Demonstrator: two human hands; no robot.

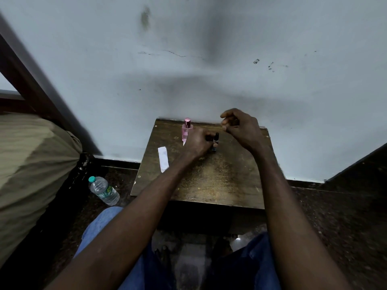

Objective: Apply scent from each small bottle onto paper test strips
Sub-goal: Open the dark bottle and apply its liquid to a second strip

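Observation:
My left hand grips a small dark bottle that stands on the wooden table near its far edge. A white sliver pokes out at the left of that hand; it may be a paper strip. Just left of the hand, a pink bottle with a pink cap stands upright by the wall. A short stack of white paper strips lies at the table's left edge. My right hand hovers above and right of the dark bottle, fingers curled. Whether it pinches something small is unclear.
A blue-grey wall rises directly behind the table. On the floor to the left lies a plastic water bottle with a green cap, beside an olive cushion. My knees in blue jeans are below the table's front edge.

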